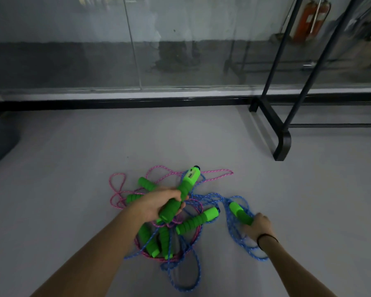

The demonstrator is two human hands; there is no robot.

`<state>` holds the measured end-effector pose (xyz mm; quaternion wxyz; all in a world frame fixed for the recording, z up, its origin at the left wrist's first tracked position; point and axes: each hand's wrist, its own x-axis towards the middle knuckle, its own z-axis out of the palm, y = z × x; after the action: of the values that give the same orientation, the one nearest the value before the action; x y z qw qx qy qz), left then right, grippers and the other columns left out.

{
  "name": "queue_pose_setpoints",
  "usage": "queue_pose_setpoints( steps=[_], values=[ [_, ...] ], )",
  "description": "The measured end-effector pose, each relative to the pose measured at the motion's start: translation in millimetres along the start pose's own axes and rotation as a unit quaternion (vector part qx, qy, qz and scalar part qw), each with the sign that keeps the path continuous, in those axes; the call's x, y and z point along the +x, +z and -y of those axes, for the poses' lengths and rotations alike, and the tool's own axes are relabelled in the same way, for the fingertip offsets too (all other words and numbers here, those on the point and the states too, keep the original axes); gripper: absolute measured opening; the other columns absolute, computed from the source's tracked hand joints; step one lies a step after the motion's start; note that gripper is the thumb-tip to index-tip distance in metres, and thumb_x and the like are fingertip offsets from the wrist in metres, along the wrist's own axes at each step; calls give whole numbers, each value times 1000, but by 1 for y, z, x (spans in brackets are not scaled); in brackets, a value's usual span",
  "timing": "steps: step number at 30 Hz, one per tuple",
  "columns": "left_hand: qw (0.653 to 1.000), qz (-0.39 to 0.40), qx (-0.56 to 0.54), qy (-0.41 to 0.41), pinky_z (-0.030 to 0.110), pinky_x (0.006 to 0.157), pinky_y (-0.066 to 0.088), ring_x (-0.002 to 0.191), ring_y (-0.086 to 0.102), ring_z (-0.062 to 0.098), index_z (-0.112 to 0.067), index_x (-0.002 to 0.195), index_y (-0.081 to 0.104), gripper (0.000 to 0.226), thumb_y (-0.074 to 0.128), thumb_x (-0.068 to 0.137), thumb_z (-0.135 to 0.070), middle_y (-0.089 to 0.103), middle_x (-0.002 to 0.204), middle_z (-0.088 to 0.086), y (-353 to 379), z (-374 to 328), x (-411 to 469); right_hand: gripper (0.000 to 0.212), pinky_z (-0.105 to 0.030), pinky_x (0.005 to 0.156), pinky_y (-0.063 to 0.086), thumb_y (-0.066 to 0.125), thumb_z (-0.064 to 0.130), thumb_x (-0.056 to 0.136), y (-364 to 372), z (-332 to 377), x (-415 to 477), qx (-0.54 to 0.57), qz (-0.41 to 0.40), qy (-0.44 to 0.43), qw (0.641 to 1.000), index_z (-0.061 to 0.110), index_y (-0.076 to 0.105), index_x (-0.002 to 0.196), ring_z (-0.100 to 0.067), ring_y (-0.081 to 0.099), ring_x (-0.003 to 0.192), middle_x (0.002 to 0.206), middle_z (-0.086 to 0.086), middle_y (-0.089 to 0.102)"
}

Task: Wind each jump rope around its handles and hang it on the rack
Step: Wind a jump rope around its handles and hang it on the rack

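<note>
Head view: a tangled pile of jump ropes (176, 228) lies on the pale grey floor (73, 168), low and centre in the frame. The ropes have bright green ribbed foam handles and braided cords. Pink cord (118, 189) and blue cord (194, 273) loop across each other.

The left hand (161, 203) has fingers and thumb wrapped round the middle of a long green counter handle (190, 179) with a boxy head. The head end points up and away from the fist, and the butt end sticks out below it, over the pile.

The right hand (258, 227) has its fingers curled round the near end of a second green foam handle (238, 211). This handle tilts up-left out of the hand, with blue cord loops around and beneath it. It sits just right of the main pile. There is a black wristband (266, 237) on the right wrist.

A loose green handle (198, 220) lies on the pile between the two hands, touched by neither. A cluster of lower green handles (156, 239) sits under the left forearm, and the upper-left green handles (146, 184) lie beyond the left hand among the pink loops.

A black metal rack (285, 142) stands on the floor at upper right, well apart from the pile. A glass wall (73, 50) runs behind. Red fire extinguishers (308, 20) show blurred at top right.
</note>
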<state>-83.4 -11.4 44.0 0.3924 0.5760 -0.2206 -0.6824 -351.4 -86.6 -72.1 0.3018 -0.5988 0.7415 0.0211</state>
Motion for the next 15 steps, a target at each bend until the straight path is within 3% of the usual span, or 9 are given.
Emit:
queue_pose_setpoints(
  steps=[3, 5, 9, 12, 15],
  values=[
    [997, -42, 41, 50, 19, 40, 44, 41, 52, 9, -6, 81, 57, 13, 46, 83, 0, 56, 59, 6, 4, -13, -3, 27, -40, 70, 52, 65, 25, 75, -40, 49, -20, 142, 12, -48, 989, 6, 52, 88, -31, 64, 71, 87, -18, 66],
    [991, -71, 73, 93, 19, 42, 40, 41, 49, 11, -11, 77, 59, 5, 56, 81, -11, 55, 60, 7, 11, -25, -9, 19, -37, 58, 51, 64, 21, 75, -69, 82, -40, 207, 7, -95, 974, 7, 51, 79, -25, 57, 52, 75, -16, 66],
    [981, -85, 62, 163, 20, 43, 39, 44, 49, 13, -14, 75, 58, 13, 57, 88, -13, 56, 69, 9, 25, -48, -27, 32, -14, 31, 32, 54, 38, 89, -135, 131, -89, 309, -20, -214, 926, 11, 42, 103, -17, 45, 43, 71, -9, 63],
    [980, -55, 26, 189, 19, 43, 42, 44, 52, 12, -13, 78, 54, 12, 55, 89, -9, 59, 63, 4, 33, -61, -42, 18, -15, 37, 36, 47, 26, 94, -171, 153, -124, 410, 10, -277, 869, 10, 48, 102, -15, 45, 51, 70, -5, 55],
    [976, -38, -34, 211, 21, 46, 48, 47, 59, 13, -13, 83, 50, 8, 52, 91, -9, 60, 74, 8, 37, -77, -55, 2, -25, 60, 46, 57, 12, 87, -182, 164, -141, 442, 70, -274, 851, 10, 58, 87, -17, 53, 66, 81, -10, 61]
  ],
)
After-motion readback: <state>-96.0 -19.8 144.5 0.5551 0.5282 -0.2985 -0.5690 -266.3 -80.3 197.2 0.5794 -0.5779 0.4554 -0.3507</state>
